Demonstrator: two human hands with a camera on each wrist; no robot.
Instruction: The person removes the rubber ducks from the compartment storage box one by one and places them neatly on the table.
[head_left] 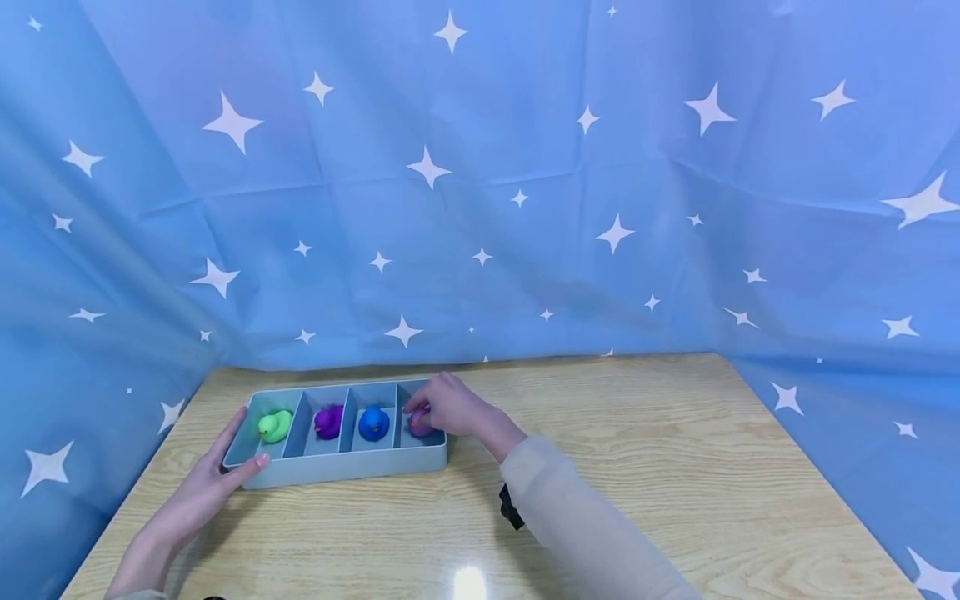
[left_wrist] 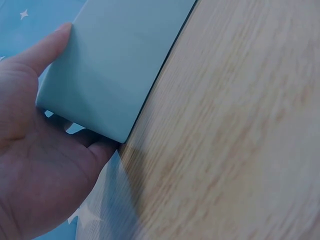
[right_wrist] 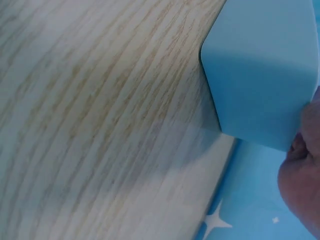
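A grey-blue divided box (head_left: 352, 468) stands on the table with a row of compartments. My left hand (head_left: 198, 492) grips its left end, thumb at the front wall and fingers round the end; the left wrist view shows the hand (left_wrist: 45, 150) against the box wall (left_wrist: 110, 65). A green rubber duck (head_left: 275, 426), a purple duck (head_left: 328, 422) and a blue duck (head_left: 373, 423) sit in separate compartments from the left. Inside the rightmost compartment, my right hand (head_left: 457, 407) holds a pinkish-purple duck (head_left: 420, 423), partly hidden by the fingers. The right wrist view shows only the hand's edge (right_wrist: 302, 175).
The wooden table (head_left: 637, 433) extends to the right and in front of the box. Behind and beside it hangs a blue cloth (head_left: 525, 217) with white stars. A dark object (head_left: 512, 507) shows beside the right sleeve (head_left: 585, 525).
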